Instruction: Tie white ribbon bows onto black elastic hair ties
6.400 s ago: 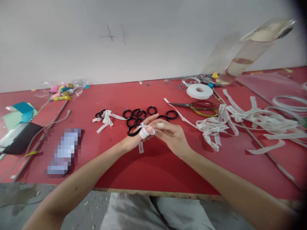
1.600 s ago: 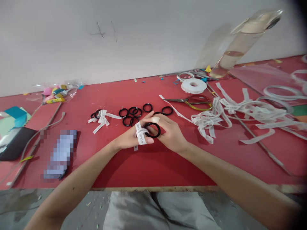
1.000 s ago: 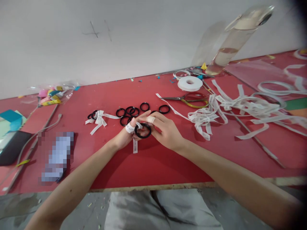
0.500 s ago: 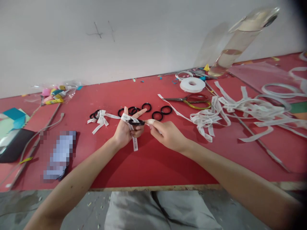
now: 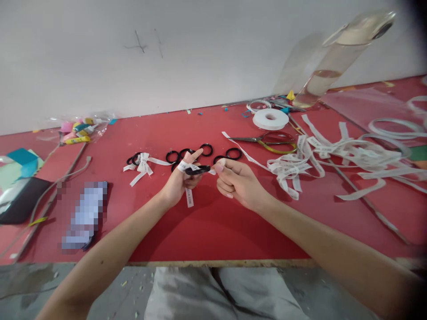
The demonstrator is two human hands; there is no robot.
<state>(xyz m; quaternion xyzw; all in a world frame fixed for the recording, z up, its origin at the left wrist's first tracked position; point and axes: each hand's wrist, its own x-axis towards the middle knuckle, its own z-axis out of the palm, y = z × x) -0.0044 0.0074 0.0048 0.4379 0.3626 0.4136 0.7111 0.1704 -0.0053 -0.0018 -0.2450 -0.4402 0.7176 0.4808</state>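
In front of me my left hand [image 5: 178, 183] grips a black hair tie [image 5: 197, 170] with a white printed ribbon [image 5: 189, 198] wrapped around its fingers, one end hanging down. The left index finger points outward. Just to the right, my right hand [image 5: 238, 182] pinches a white ribbon end between thumb and index finger, beside the hair tie. Beyond the hands several loose black hair ties [image 5: 206, 150] lie on the red table. Farther left sit black hair ties with white ribbon bows [image 5: 143, 164].
Scissors [image 5: 267, 141] lie behind my right hand, near a white ribbon roll [image 5: 270, 118]. Tangled printed ribbons [image 5: 290, 166] spread to the right. A bottle [image 5: 327, 66] stands by the wall. At left are a phone-like pixelated object [image 5: 85, 215], a cable [image 5: 71, 174] and a plastic bag [image 5: 78, 129].
My right hand has shifted slightly right and turned, drawing the ribbon end with it. The hair tie has moved a little right; the left fingers have closed in more.
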